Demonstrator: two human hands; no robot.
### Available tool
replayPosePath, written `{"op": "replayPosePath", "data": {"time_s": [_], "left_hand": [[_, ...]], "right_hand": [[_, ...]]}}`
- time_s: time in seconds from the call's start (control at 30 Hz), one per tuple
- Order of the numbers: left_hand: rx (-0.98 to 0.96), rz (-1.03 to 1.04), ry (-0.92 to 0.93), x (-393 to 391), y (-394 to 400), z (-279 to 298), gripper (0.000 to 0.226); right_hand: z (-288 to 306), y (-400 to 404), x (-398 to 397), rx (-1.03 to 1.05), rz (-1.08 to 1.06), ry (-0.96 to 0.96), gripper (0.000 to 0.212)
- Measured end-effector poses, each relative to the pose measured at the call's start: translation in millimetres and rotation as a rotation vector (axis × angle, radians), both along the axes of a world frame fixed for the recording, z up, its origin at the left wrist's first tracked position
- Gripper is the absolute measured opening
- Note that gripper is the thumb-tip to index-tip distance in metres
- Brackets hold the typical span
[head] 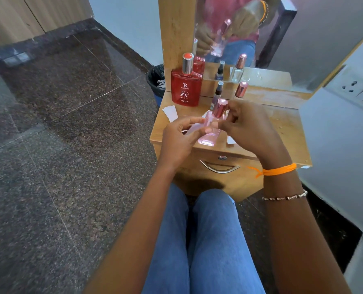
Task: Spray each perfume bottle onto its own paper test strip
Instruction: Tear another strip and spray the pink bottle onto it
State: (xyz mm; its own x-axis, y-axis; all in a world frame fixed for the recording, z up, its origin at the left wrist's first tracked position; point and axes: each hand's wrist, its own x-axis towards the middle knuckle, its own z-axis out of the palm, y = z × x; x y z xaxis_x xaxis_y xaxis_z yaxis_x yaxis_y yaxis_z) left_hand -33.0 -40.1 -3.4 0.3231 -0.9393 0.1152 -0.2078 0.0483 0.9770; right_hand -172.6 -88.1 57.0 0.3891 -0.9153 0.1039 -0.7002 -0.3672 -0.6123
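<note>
Two hands meet at the centre of the frame over the front edge of the wooden surface (286, 124). The left hand (177, 141) has its fingers curled round the lower body of the pink perfume bottle (211, 132), while the right hand (248, 126) pinches at the rose-gold cap (220, 108), fingers bent toward it. The bottle lies between both hands, touching each; its long axis runs from lower left to upper right, base toward the person and cap pointing up and away toward the mirror (303, 39). The cap is on, so I judge pulling it off comes before any spraying. One paper strip (170, 112) lies just left of the hands, another (231, 140) peeks out under the right hand. Further back stand the red bottle (186, 90), a small dark sprayer (217, 92) and a second rose-capped bottle (241, 89).
</note>
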Motion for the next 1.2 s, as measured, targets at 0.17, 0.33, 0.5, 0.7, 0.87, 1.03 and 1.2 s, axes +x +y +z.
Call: {"op": "replayPosePath", "data": {"time_s": [0.17,0.33,0.5,0.7,0.87,1.03,1.2], "left_hand": [[-0.048,0.016,-0.045,-8,4,1,0.022],[-0.044,0.057,-0.058,-16,7,0,0.022],[0.021,0.03,-0.005,-17,10,0,0.019],[0.07,-0.001,0.109,-22,12,2,0.021],[0.07,-0.02,0.118,-27,11,7,0.028],[0.043,0.038,0.096,-31,13,10,0.023],[0.04,0.059,0.058,-29,14,12,0.022]], "right_hand": [[0,6,-11,0.058,-0.043,-0.185,0.028],[-7,10,-7,0.01,-0.144,-0.403,0.024],[-9,8,-11,0.125,-0.095,-0.618,0.017],[-2,4,-18,0.22,-0.094,-0.873,0.03],[-24,18,-16,0.253,-0.172,-0.906,0.02],[-49,27,-13,0.145,-0.071,-0.776,0.025],[-54,21,-18,0.267,0.058,-1.015,0.02]]}}
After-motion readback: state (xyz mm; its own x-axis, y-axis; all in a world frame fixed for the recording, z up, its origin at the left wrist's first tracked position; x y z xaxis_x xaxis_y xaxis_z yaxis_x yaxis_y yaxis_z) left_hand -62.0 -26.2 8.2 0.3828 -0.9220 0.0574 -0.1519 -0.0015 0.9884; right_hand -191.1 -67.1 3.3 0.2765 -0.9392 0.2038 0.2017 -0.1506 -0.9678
